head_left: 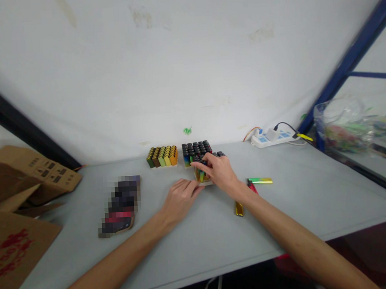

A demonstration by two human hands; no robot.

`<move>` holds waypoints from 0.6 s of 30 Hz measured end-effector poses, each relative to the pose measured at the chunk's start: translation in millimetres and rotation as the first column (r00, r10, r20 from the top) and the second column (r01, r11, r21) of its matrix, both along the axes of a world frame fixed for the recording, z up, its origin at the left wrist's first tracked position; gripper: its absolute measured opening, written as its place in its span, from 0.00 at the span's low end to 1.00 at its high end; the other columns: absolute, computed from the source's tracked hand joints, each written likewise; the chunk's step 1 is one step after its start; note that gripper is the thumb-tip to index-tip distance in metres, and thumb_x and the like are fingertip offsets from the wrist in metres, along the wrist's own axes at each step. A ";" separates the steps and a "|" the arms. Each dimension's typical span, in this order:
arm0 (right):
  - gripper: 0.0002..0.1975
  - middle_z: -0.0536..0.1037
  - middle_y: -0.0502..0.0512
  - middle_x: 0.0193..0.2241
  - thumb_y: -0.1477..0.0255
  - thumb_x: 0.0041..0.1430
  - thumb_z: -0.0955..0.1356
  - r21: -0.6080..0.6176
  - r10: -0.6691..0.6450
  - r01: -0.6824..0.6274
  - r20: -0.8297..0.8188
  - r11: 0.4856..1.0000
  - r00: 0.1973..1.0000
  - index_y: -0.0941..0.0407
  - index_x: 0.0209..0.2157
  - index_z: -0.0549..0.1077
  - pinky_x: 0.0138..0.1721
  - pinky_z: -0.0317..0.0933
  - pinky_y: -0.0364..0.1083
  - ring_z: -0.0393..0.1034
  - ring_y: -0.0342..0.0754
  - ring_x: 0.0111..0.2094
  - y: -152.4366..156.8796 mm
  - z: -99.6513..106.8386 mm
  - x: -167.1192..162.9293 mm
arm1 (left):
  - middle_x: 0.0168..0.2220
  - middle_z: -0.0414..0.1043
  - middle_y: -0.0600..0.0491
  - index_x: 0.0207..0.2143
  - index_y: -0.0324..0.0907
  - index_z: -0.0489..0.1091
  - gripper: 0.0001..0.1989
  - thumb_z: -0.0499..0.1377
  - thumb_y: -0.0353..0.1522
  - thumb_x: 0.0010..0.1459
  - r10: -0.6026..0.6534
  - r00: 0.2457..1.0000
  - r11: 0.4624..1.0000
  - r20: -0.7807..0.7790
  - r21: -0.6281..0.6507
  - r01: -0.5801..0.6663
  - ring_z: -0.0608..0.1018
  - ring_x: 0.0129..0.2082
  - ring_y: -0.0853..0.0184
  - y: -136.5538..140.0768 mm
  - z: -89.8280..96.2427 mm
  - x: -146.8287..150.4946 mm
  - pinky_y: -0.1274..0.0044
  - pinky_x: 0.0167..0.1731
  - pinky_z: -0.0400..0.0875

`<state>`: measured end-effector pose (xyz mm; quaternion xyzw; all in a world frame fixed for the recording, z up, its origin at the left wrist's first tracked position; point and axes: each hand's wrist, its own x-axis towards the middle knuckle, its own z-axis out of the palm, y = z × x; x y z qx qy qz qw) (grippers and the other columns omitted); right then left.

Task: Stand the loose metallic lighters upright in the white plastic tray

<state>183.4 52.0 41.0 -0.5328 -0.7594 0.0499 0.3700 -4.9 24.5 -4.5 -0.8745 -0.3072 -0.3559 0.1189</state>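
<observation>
Near the back of the grey table, a small white tray [207, 184] holds upright lighters [199, 176] with black tops and coloured bodies. My left hand [181, 196] is closed, thumb and fingertips pinching the tray's front left corner. Over the same tray, my right hand [221, 172] has thumb and forefinger closed at the lighter tops; its fingers partly hide what they grip, which looks like a lighter. Behind it stands a block of black-topped lighters [196, 147]. To my right lie a green and gold lighter [260, 181], a red lighter [253, 188] and a gold lighter [239, 209].
A block of gold-topped lighters [162, 157] stands at the back left. On the left lie a blurred-out phone [121, 206] and open cardboard boxes [48, 169]. A white power strip [272, 137] with cables sits by the wall. Blue shelf posts [338, 76] rise on the right.
</observation>
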 end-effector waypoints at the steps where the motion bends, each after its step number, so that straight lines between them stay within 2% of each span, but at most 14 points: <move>1: 0.20 0.76 0.49 0.19 0.52 0.68 0.70 0.003 0.004 -0.004 0.017 1.000 1.000 0.56 0.33 0.74 0.25 0.52 0.42 0.68 0.44 0.20 0.4 -0.6 -0.3 | 0.27 0.76 0.53 0.34 0.42 0.71 0.13 0.56 0.34 0.75 0.003 1.000 1.000 -0.004 0.007 -0.003 0.79 0.29 0.63 0.1 -0.1 0.2 0.72 0.33 0.73; 7: 0.20 0.76 0.51 0.20 0.54 0.69 0.70 0.031 0.028 -0.035 0.196 0.999 0.980 0.57 0.32 0.74 0.27 0.49 0.43 0.70 0.45 0.22 3.0 2.6 1.8 | 0.27 0.74 0.54 0.35 0.42 0.69 0.13 0.54 0.35 0.76 0.003 1.000 0.999 -0.015 0.038 -0.002 0.79 0.28 0.63 0.0 0.8 0.8 0.72 0.32 0.72; 14: 0.21 0.79 0.53 0.25 0.54 0.70 0.68 -0.053 0.203 -0.197 0.343 0.979 0.917 0.58 0.34 0.75 0.28 0.48 0.43 0.72 0.45 0.25 8.0 21.5 10.6 | 0.25 0.72 0.54 0.30 0.43 0.67 0.16 0.55 0.33 0.75 0.006 0.999 0.996 -0.050 0.092 -0.001 0.77 0.26 0.64 0.4 2.8 1.5 0.73 0.31 0.70; 18: 0.22 0.80 0.56 0.26 0.51 0.70 0.67 -0.065 0.184 -0.173 0.367 0.983 0.912 0.58 0.38 0.75 0.29 0.51 0.43 0.75 0.49 0.28 4.4 20.1 5.7 | 0.25 0.72 0.54 0.30 0.43 0.67 0.15 0.55 0.32 0.75 0.000 0.998 0.992 -0.062 0.122 0.007 0.78 0.26 0.64 2.0 3.2 1.2 0.72 0.32 0.71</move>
